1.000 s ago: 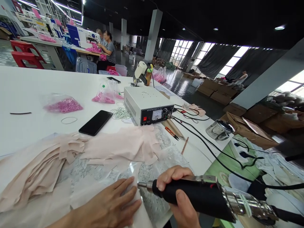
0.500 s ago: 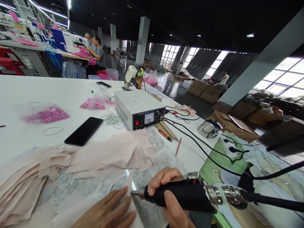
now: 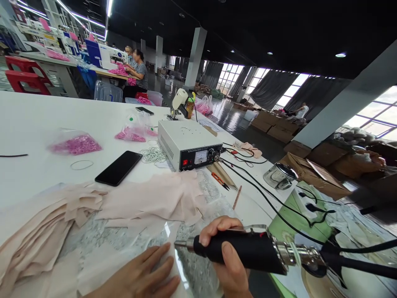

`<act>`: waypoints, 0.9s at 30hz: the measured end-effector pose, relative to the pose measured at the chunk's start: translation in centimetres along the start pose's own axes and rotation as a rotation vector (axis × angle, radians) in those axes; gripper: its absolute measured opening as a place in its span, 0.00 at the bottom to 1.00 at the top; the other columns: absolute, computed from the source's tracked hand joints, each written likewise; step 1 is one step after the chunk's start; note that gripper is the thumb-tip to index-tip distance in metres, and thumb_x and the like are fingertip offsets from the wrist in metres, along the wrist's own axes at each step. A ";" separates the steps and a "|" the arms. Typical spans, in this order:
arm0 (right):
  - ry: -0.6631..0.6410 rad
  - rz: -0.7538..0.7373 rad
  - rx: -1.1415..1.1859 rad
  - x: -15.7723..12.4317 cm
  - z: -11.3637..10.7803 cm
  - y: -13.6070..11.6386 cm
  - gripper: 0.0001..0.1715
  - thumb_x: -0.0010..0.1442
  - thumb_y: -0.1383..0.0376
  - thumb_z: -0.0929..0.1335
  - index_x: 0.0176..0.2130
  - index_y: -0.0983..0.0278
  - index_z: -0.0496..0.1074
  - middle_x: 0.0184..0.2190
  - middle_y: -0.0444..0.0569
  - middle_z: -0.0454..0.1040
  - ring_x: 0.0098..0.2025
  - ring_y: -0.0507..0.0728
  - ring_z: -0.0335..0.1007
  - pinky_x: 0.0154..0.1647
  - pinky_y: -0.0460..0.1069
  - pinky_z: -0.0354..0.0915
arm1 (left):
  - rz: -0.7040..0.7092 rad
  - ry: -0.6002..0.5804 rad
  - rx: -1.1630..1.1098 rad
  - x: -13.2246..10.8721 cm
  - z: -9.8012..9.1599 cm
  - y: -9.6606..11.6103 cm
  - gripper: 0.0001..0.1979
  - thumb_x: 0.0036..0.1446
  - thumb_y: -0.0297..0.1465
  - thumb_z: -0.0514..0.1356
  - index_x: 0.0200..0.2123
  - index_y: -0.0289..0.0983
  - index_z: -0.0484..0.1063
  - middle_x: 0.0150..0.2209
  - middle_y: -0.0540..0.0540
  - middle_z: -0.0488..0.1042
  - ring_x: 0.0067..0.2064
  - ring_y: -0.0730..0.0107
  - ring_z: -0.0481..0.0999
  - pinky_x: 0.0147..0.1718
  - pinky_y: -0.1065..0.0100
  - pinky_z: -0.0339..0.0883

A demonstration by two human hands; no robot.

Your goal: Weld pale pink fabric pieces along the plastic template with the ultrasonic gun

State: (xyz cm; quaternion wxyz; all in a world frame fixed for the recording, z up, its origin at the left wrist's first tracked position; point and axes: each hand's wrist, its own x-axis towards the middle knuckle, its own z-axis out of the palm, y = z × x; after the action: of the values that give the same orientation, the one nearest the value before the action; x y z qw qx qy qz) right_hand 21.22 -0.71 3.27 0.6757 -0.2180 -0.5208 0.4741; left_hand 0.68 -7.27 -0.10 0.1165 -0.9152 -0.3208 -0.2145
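Note:
My right hand (image 3: 228, 256) is wrapped round a black ultrasonic handpiece (image 3: 245, 250) with a silver tip. A black cable leaves its back end on the right. The tip rests at the edge of a pale pink fabric piece (image 3: 170, 258), close to my left fingertips. Flat on that fabric lies my left hand (image 3: 145, 275), its fingers stretched out. Beneath is a marbled grey sheet (image 3: 198, 265) with a clear shiny strip. Behind my hands more pale pink fabric pieces (image 3: 158, 198) are spread, and a fanned stack of strips (image 3: 52, 223) lies to the left.
A white control box (image 3: 189, 142) with a red switch stands mid-table. Around it are a black phone (image 3: 118, 167), orange snips (image 3: 220, 181), a metal-lidded jar (image 3: 280, 176), rubber bands (image 3: 153, 154) and bags of pink pieces (image 3: 76, 142). Cables cross at right; people sit by sewing machines behind.
The view has shifted slightly, so the table things sit a little further right. The tip remains at the fabric edge by my left fingers, and both hands keep their hold.

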 end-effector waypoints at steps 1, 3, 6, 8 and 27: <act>-0.003 0.003 0.004 0.0 0.0 0.0 0.09 0.62 0.55 0.70 0.40 0.56 0.73 0.30 0.42 0.72 0.25 0.54 0.74 0.28 0.52 0.72 | -0.012 0.009 0.004 0.0 0.0 0.1 0.12 0.68 0.39 0.64 0.52 0.45 0.78 0.52 0.49 0.80 0.57 0.58 0.77 0.58 0.64 0.68; -0.007 0.009 0.006 0.1 0.0 0.1 0.09 0.62 0.55 0.70 0.39 0.57 0.73 0.30 0.42 0.72 0.25 0.54 0.75 0.28 0.51 0.72 | -0.013 -0.004 -0.001 0.0 0.1 0.2 0.12 0.67 0.40 0.65 0.52 0.45 0.78 0.51 0.47 0.80 0.57 0.55 0.76 0.58 0.62 0.68; -0.005 0.005 -0.011 0.1 0.0 0.2 0.09 0.62 0.55 0.70 0.38 0.57 0.72 0.29 0.42 0.72 0.24 0.54 0.74 0.27 0.51 0.72 | -0.022 0.021 -0.011 0.0 0.0 0.3 0.11 0.68 0.39 0.64 0.50 0.45 0.78 0.49 0.47 0.80 0.57 0.55 0.76 0.57 0.61 0.68; -0.012 -0.007 -0.036 0.1 0.0 0.2 0.08 0.63 0.56 0.70 0.37 0.57 0.72 0.28 0.42 0.73 0.24 0.54 0.75 0.27 0.51 0.72 | -0.030 0.037 -0.011 0.1 -0.1 0.3 0.10 0.68 0.38 0.64 0.51 0.45 0.78 0.49 0.49 0.80 0.58 0.56 0.76 0.58 0.62 0.67; 0.021 -0.030 0.037 1.1 -0.2 0.6 0.08 0.61 0.58 0.72 0.38 0.59 0.75 0.29 0.43 0.73 0.25 0.53 0.74 0.28 0.51 0.73 | -0.019 -0.112 -0.110 0.5 -1.1 0.1 0.11 0.70 0.37 0.63 0.52 0.42 0.77 0.48 0.45 0.81 0.57 0.60 0.77 0.66 0.61 0.60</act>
State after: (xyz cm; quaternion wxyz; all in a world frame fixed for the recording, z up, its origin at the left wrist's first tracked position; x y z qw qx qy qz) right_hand 21.15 0.56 3.28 0.6919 -0.2027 -0.5080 0.4712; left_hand 0.72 -7.44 1.15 0.0459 -0.9277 -0.3231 -0.1814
